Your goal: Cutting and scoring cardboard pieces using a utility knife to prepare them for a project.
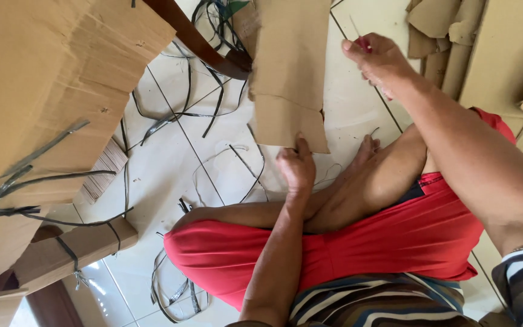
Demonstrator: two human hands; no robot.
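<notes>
The left hand (296, 166) pinches the lower edge of a folded strip of brown cardboard (289, 72), thumb up against its face and the other fingers curled behind it, out of sight. The cardboard stands nearly upright above the white tiled floor (171, 163), in front of the person's crossed legs in red shorts (394, 242); its top runs out of the picture, so its full length cannot be told. The right hand (378, 57) is raised to the right of the cardboard and apart from it, fingers closed around a small red thing (363, 43) of which only a sliver shows between them; a thin pale line rises from it, too fine to make out. At the left a large stack of flattened cardboard (49, 79), bound with dark plastic strapping (13, 188), is cut off by the picture's edge. Loose black straps (177, 115) lie scattered over the tiles, and a dark wooden leg (201, 42) crosses behind the held cardboard. More cardboard scraps (449, 36) lie at the upper right, partly out of view.
</notes>
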